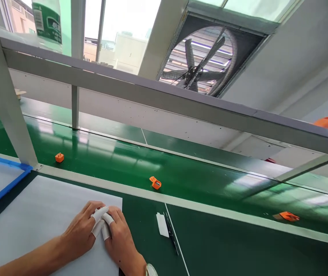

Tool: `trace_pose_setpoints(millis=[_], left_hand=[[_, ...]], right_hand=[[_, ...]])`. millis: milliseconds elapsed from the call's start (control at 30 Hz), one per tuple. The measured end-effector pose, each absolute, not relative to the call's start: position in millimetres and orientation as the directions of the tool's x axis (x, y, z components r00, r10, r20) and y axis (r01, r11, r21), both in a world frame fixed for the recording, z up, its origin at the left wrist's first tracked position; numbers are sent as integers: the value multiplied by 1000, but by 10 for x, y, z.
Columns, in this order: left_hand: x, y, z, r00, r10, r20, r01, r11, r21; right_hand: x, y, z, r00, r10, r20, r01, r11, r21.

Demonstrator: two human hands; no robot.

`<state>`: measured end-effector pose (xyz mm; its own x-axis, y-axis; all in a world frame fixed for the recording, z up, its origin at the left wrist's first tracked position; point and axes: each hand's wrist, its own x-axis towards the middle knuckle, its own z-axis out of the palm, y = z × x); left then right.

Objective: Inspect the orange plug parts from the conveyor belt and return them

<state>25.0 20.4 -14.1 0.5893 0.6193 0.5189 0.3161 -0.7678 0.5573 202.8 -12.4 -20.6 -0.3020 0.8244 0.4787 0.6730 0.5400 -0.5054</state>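
My left hand (79,232) and my right hand (123,242) meet over a white sheet (51,203), their fingertips touching. White covers (100,213) wrap the thumb and index finger of each hand. Both hands have their fingers curled and pressed together, and whatever may be between them is hidden. A watch (151,270) shows at my right wrist. To the right of the hands lie a small white card (162,225) and a thin black tool (171,234), perhaps tweezers or a pen.
Beyond a pale rail runs a green belt or bench (118,168) with small orange plastic parts: a block (59,157), a piece with an open lid (156,184) and another piece (289,216). A blue-edged tray (5,193) lies left. A grey frame bar (152,92) crosses above.
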Motion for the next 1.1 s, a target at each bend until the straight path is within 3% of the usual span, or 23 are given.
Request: trace_pose_setpoints(millis=[233, 733, 1100], left_hand=[[241, 279, -115, 667, 615, 420, 397, -771, 498], [206, 318, -82, 670, 671, 319, 397, -686, 610], [171, 397, -113, 639, 684, 352, 387, -681, 622]], right_hand=[[2039, -113, -200, -301, 849, 433, 687, 508, -519], [2048, -110, -192, -312, 843, 437, 687, 518, -509], [2042, -104, -198, -308, 832, 461, 695, 528, -488]])
